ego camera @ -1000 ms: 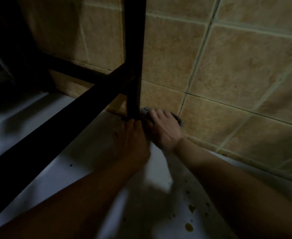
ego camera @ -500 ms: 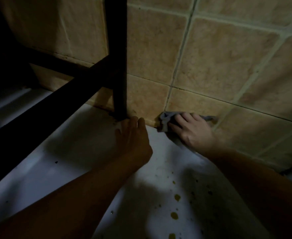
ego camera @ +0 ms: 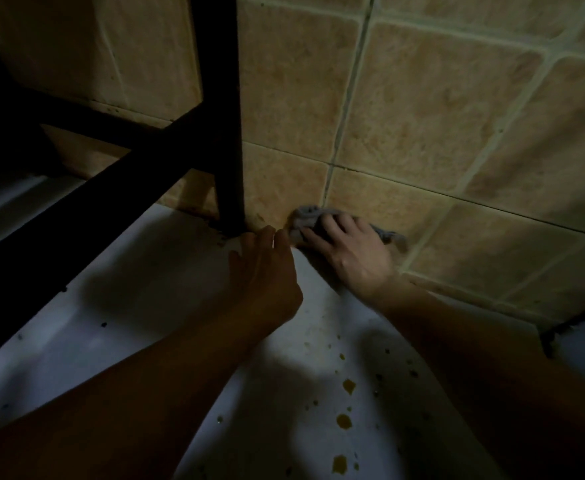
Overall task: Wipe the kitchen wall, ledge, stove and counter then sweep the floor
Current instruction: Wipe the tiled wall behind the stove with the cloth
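One cloth (ego camera: pixel 306 216) under right hand (ego camera: pixel 355 252), against wall (ego camera: pixel 422 116)

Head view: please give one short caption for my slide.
Right hand presses a grey cloth along the wall base beside a black rack leg.

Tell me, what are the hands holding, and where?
The right hand presses the grey cloth flat, fingers across its middle. The left hand holds nothing.
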Demonstrator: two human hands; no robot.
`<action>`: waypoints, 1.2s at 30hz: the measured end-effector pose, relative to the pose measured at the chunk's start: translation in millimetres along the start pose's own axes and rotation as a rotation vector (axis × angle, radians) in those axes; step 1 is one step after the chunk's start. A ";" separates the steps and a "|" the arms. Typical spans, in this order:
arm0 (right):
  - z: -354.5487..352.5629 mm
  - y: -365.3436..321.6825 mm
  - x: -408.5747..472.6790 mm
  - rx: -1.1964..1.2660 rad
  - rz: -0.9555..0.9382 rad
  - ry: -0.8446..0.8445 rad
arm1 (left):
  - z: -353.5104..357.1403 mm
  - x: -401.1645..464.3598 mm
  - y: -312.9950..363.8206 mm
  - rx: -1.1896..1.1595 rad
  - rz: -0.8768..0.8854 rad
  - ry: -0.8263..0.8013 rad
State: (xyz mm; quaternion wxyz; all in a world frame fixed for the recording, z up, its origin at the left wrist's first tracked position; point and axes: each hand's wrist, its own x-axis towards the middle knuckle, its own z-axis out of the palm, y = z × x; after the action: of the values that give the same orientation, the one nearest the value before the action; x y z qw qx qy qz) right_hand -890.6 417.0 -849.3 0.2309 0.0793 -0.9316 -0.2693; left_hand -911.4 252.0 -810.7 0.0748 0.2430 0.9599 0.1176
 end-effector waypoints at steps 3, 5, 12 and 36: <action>4.2 15.2 -26.7 -0.016 -0.110 0.005 | 2.2 -1.2 7.0 -0.005 0.032 0.021; 6.0 23.2 -44.6 -0.049 -0.096 -0.049 | 4.1 -2.1 11.4 -0.015 0.042 0.020; 5.2 6.7 -40.7 0.009 -0.010 0.010 | 2.7 2.7 -0.7 -0.003 0.025 0.009; 14.6 -31.9 8.8 -0.023 -0.027 -0.200 | 0.3 -7.1 -23.2 0.019 -0.108 -0.053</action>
State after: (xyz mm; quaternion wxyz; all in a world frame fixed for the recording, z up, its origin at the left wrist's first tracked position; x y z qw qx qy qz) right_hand -904.5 394.5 -873.9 0.1342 0.0620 -0.9457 -0.2894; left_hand -915.5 228.8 -816.4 0.1041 0.1947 0.9704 0.0978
